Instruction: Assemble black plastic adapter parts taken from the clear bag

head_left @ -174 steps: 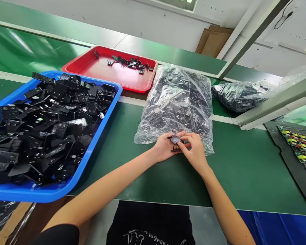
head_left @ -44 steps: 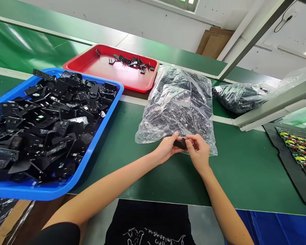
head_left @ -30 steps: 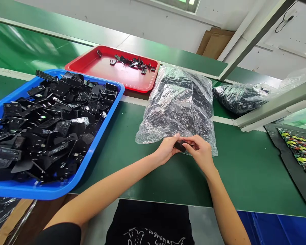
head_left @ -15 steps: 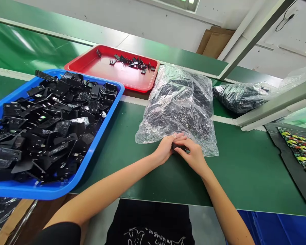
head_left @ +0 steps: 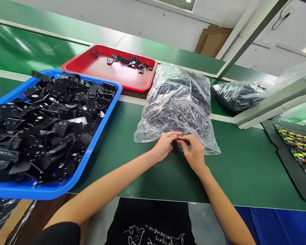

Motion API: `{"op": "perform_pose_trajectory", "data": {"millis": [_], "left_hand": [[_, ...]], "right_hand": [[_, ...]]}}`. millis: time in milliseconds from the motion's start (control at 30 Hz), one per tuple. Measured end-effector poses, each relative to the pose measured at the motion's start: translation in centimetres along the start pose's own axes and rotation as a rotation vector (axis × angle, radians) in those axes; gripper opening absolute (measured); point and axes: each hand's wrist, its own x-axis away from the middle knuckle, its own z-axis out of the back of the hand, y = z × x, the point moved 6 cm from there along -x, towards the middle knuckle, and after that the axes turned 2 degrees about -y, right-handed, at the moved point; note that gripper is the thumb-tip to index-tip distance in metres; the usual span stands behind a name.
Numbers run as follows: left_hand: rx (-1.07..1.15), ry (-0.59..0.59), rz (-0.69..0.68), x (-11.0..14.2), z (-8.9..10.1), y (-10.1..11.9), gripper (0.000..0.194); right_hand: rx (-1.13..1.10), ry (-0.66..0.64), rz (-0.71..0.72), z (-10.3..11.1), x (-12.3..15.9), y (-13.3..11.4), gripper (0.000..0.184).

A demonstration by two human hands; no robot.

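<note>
Now you work at a green belt point(head_left: 244, 163) under a white wall
Your left hand point(head_left: 164, 146) and right hand point(head_left: 195, 154) pinch one small black part point(head_left: 177, 143) against the clear bag point(head_left: 177, 102); blue tray point(head_left: 102, 119) alongside

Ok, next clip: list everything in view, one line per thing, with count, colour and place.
small part: one, black, pinched between both hands
clear bag: one, full of black parts, just behind the hands
second bag: one, clear, far right
blue tray: one, heaped with black parts, left
red tray: one, few black parts, far side
green table: one
circuit boards: several, yellow-green, right edge
left hand: grip on part
right hand: grip on part
</note>
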Motion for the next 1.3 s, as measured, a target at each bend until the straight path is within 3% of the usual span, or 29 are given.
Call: {"op": "perform_pose_trajectory", "data": {"millis": [133,367,600,700,767,900,1033,1167,1300], "left_hand": [[0.024,0.003,-0.013,0.0,0.1,0.1,0.012],[0.032,0.084,-0.075,0.5,0.1,0.4,0.013],[-0.006,0.083,-0.110,0.7,0.1,0.3,0.013],[0.011,0.027,-0.045,0.5,0.0,0.5,0.018],[0.017,-0.065,0.074,0.2,-0.1,0.5,0.028],[0.004,-0.340,0.421,0.2,-0.4,-0.6,0.055],[0.017,-0.478,0.565,0.7,-0.4,-1.8,0.058],[0.079,-0.456,0.564,1.0,-1.0,-2.7,0.057],[0.148,-0.334,0.467,0.7,-1.1,-2.3,0.052]], "right_hand": [[-0.110,0.029,-0.137,0.9,-0.2,0.9,0.009],[-0.223,-0.236,-0.339,-0.8,-0.1,2.2,0.025],[-0.146,-0.436,-0.283,-2.1,0.3,1.7,0.018],[-0.159,-0.481,-0.221,-2.1,0.5,1.0,0.019],[-0.159,-0.502,-0.153,-2.1,0.6,0.5,0.020],[-0.003,-0.432,-0.052,-1.7,0.7,0.5,0.015],[0.073,-0.246,-0.072,-0.5,0.3,1.0,0.019],[0.050,-0.134,-0.112,0.3,-0.2,1.0,0.023],[0.067,-0.240,-0.041,-0.7,-0.2,0.7,0.030]]}}
